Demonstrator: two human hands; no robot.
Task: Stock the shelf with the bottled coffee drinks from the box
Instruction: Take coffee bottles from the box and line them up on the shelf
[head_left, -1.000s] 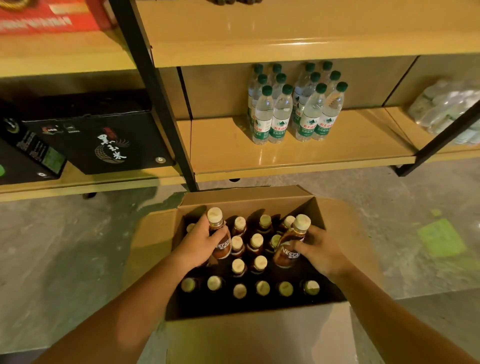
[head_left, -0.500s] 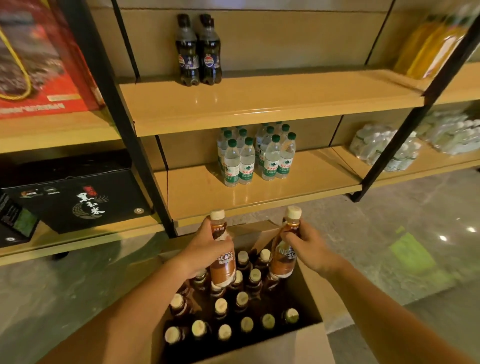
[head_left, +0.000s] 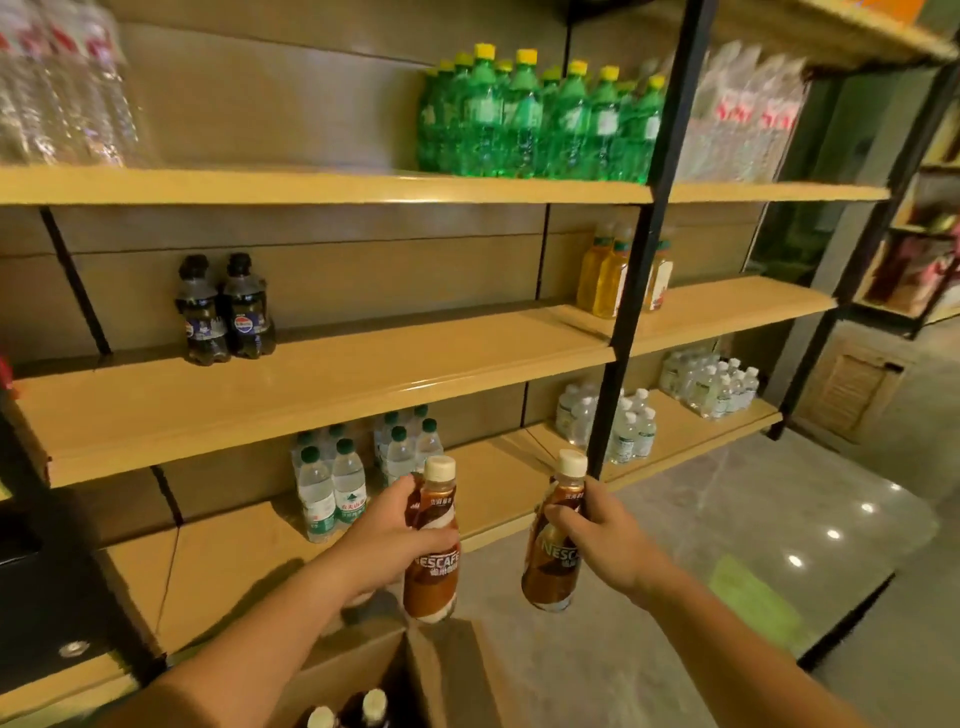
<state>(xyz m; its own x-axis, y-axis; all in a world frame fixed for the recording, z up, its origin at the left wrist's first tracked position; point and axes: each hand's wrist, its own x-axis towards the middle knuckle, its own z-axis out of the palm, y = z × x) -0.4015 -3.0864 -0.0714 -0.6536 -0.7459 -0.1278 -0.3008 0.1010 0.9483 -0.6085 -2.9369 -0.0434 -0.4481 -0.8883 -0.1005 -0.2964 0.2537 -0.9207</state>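
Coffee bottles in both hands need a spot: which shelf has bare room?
The middle shelf is bare from the cola bottles rightward to the black post. The shelf above is crowded on its right by green bottles; water bottles fill the lower shelf's middle.

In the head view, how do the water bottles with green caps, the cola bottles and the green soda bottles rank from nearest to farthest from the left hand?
From the left hand, which grips a coffee bottle:
1. Green-capped water bottles: low, just behind the hand and slightly left.
2. Cola bottles: higher, up and to the left.
3. Green soda bottles: highest, up and to the right.
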